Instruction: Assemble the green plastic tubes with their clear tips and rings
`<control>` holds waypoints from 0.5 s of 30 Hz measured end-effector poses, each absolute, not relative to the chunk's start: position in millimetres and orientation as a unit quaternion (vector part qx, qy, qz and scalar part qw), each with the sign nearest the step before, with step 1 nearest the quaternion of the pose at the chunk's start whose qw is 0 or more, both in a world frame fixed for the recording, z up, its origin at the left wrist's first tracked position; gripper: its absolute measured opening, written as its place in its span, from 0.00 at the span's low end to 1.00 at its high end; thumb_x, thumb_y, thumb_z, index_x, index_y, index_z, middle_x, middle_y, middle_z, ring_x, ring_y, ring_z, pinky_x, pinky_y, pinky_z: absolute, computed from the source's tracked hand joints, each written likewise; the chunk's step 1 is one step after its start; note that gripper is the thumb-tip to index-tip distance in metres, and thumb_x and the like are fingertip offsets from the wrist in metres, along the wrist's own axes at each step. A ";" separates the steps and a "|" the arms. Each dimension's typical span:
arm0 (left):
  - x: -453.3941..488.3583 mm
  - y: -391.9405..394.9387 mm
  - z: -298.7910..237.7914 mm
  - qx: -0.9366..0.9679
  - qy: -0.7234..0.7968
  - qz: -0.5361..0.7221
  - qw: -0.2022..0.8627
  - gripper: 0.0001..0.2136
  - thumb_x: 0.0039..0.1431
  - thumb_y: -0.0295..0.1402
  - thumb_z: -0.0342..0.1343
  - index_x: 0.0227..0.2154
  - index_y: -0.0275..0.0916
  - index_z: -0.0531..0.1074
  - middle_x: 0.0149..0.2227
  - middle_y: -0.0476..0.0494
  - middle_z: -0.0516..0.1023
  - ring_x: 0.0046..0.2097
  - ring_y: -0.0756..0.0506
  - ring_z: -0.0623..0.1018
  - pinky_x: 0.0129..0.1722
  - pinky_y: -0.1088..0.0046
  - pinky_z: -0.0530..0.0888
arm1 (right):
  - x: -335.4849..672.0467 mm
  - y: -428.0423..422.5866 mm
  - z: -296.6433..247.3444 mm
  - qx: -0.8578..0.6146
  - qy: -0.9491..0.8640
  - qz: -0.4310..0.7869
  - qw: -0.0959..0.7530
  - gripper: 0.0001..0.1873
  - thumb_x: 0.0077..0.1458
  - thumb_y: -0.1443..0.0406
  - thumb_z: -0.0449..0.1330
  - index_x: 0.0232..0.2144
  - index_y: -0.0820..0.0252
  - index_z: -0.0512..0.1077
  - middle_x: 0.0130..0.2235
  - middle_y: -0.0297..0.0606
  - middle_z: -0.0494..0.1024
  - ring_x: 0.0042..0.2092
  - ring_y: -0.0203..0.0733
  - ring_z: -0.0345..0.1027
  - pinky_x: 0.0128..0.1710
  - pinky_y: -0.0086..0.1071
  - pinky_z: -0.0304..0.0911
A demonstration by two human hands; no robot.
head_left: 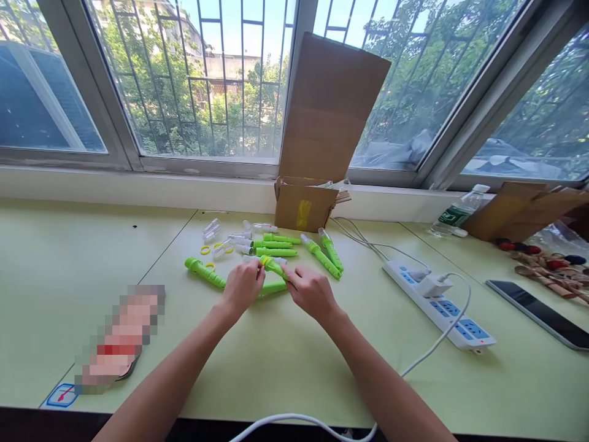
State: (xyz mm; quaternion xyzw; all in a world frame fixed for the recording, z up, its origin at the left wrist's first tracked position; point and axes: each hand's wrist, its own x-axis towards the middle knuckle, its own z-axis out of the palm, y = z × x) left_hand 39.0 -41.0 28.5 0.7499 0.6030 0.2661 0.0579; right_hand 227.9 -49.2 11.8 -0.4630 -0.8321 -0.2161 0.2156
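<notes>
Both my hands meet over a pale green table (285, 350). My left hand (242, 287) and my right hand (311, 291) are closed together on one green plastic tube (272, 266) with a yellow ring at its tip. Another green tube (272, 287) lies just under my hands. A longer green tube (204, 273) lies to the left. Several more green tubes (276, 247) and clear caps (211, 229) lie behind, with yellow rings (205, 250) beside them.
An open cardboard box (306, 205) stands at the window sill behind the parts. A white power strip (439, 302) with a charger and cables lies to the right, then a dark phone (538, 312), a water bottle (458, 212) and another box (519, 212). A blurred object (120, 337) lies left.
</notes>
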 end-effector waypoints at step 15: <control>36.3 -41.5 23.5 0.762 0.455 0.460 0.025 0.01 0.49 0.28 0.52 0.25 0.39 0.66 0.22 0.53 0.74 0.20 0.55 0.68 0.25 0.79 0.66 | 221.8 -56.0 22.1 -0.544 -0.802 -0.156 0.190 0.22 0.62 0.62 0.46 0.57 0.50 0.63 0.32 0.38 0.73 0.28 0.35 0.62 0.25 0.29 0.46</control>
